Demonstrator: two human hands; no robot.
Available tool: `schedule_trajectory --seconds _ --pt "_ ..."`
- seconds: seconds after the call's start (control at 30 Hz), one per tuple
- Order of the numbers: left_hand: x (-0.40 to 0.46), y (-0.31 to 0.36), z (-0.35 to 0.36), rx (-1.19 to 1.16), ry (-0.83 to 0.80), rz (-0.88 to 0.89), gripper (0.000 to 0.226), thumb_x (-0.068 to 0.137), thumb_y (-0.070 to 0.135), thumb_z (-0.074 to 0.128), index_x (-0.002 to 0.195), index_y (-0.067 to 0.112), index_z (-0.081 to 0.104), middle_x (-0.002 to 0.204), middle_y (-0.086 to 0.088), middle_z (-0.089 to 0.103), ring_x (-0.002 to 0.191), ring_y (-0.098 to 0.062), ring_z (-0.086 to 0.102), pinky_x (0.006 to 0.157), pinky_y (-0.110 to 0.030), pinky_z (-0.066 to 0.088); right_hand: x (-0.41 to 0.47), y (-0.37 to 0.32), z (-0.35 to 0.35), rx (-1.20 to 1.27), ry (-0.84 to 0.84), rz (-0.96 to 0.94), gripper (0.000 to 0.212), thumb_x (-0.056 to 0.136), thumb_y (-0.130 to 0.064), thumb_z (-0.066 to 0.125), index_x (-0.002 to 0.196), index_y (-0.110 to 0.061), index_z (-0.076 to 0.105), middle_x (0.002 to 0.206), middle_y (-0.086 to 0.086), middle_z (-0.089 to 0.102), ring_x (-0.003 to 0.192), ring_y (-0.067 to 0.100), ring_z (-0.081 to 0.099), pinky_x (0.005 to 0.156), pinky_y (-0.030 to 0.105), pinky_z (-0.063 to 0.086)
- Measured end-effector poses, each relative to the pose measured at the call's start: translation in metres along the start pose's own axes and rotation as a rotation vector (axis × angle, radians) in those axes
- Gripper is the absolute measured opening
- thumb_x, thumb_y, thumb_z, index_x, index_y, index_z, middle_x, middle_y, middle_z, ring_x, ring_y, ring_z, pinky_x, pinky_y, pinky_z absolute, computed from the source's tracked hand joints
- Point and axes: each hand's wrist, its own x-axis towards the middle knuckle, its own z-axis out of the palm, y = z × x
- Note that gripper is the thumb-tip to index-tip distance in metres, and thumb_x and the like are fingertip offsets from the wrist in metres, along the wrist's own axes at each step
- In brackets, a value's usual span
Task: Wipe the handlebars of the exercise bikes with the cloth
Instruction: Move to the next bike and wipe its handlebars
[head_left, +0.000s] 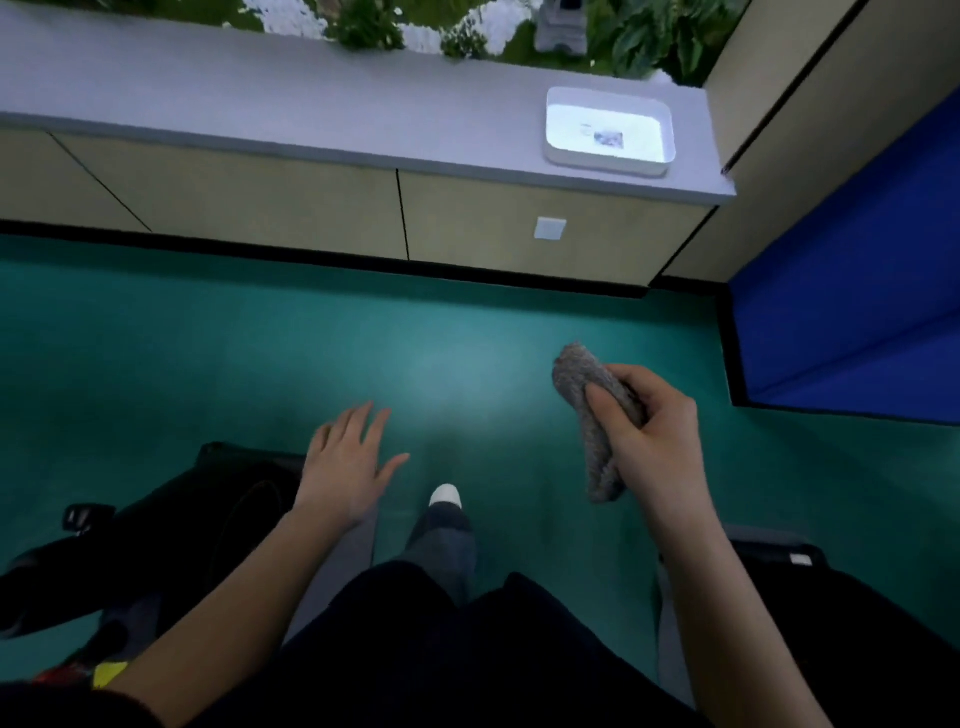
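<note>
Green floor (260, 338); table (311, 98) at 12 o'clock. Left hand (345, 462) spread, holding nothing; right hand (652, 421) grips cloth (587, 395).

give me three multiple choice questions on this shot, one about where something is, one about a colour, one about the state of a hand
1. Where is the white tray?
A. on the floor
B. on the ledge by the window
C. in the left hand

2. What colour is the floor?
A. green
B. red
C. white

3. What is the right hand doing?
A. hanging flat and holding nothing
B. resting on the ledge
C. gripping the grey cloth

Answers:
1 B, the tray sits near the right end of the ledge.
2 A, the floor is teal green all over.
3 C, its fingers curl round the bunched cloth, while the left hand is spread and holds nothing.
</note>
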Motion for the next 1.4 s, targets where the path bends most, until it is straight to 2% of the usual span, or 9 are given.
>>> schedule_trajectory --seconds 0.1,0.23,0.33,0.57,0.63,0.83,1.0,1.3,1.4 --pt "0.041 -0.001 -0.018 -0.065 0.059 -0.009 0.066 0.094 0.055 0.035 0.147 0.017 0.026 0.155 -0.007 0.025 0.141 -0.024 0.024 0.112 -0.039 0.016 0.049 -0.025 0.016 -0.008 -0.055 -0.047 0.012 0.087 -0.008 0.063 0.092 -0.017 0.069 0.079 -0.007 0.067 0.075 0.011 0.061 0.073 0.031 0.048" --pt "0.088 -0.01 -0.047 -0.071 0.101 -0.031 0.065 0.095 0.056 0.031 0.148 0.019 0.022 0.156 -0.005 0.021 0.141 -0.023 0.021 0.112 -0.038 0.013 0.105 -0.053 0.037 0.019 -0.11 -0.114 0.016 0.087 -0.008 0.062 0.092 -0.021 0.07 0.079 -0.008 0.068 0.073 0.009 0.06 0.071 0.033 0.048" --pt "0.109 -0.02 -0.062 -0.053 0.122 -0.097 0.066 0.095 0.057 0.028 0.148 0.02 0.022 0.156 -0.004 0.019 0.141 -0.021 0.02 0.113 -0.038 0.015 0.139 -0.066 0.054 0.055 -0.168 -0.14 0.024 0.088 -0.007 0.062 0.083 -0.029 0.068 0.072 -0.015 0.066 0.069 0.004 0.058 0.067 0.027 0.047" --pt "0.161 -0.058 -0.076 -0.064 0.099 -0.338 0.068 0.093 0.059 0.031 0.149 0.02 0.023 0.156 -0.004 0.02 0.142 -0.02 0.019 0.113 -0.039 0.016 0.24 -0.095 0.102 0.083 -0.336 -0.201 0.021 0.087 -0.005 0.063 0.082 -0.025 0.068 0.071 -0.014 0.063 0.066 0.003 0.054 0.066 0.021 0.043" --pt "0.184 -0.065 -0.082 -0.07 0.08 -0.402 0.069 0.093 0.059 0.03 0.149 0.02 0.021 0.157 -0.004 0.018 0.143 -0.021 0.019 0.113 -0.039 0.016 0.274 -0.102 0.114 0.087 -0.383 -0.221 0.017 0.087 -0.006 0.063 0.084 -0.022 0.069 0.074 -0.008 0.066 0.069 0.006 0.056 0.067 0.024 0.045" --pt "0.266 -0.063 -0.125 -0.083 0.097 -0.536 0.071 0.092 0.063 0.018 0.15 0.022 0.013 0.158 -0.002 0.013 0.144 -0.019 0.014 0.115 -0.039 0.015 0.38 -0.13 0.136 0.027 -0.526 -0.269 0.018 0.087 -0.01 0.063 0.085 -0.027 0.068 0.079 -0.01 0.068 0.073 0.006 0.061 0.068 0.021 0.047" --pt "0.315 -0.064 -0.176 -0.153 0.198 -0.588 0.086 0.081 0.065 -0.001 0.148 0.018 0.026 0.155 -0.006 0.024 0.142 -0.023 0.023 0.114 -0.041 0.019 0.458 -0.153 0.164 -0.045 -0.6 -0.309 0.012 0.087 -0.012 0.062 0.09 -0.02 0.07 0.084 -0.005 0.069 0.079 0.012 0.063 0.071 0.028 0.048" --pt "0.337 -0.143 -0.196 -0.308 0.263 -0.826 0.102 0.078 0.073 -0.015 0.144 0.015 0.037 0.151 -0.01 0.033 0.136 -0.028 0.034 0.11 -0.043 0.026 0.535 -0.204 0.291 -0.163 -0.743 -0.485 0.021 0.086 -0.008 0.063 0.085 -0.029 0.065 0.079 -0.016 0.066 0.074 -0.004 0.058 0.069 0.012 0.042" --pt "0.347 -0.188 -0.197 -0.331 0.262 -0.869 0.106 0.075 0.073 -0.02 0.144 0.015 0.035 0.151 -0.009 0.032 0.137 -0.028 0.033 0.11 -0.043 0.026 0.536 -0.229 0.349 -0.196 -0.784 -0.595 0.022 0.086 -0.01 0.064 0.085 -0.032 0.063 0.079 -0.014 0.066 0.076 -0.001 0.059 0.066 0.007 0.04"
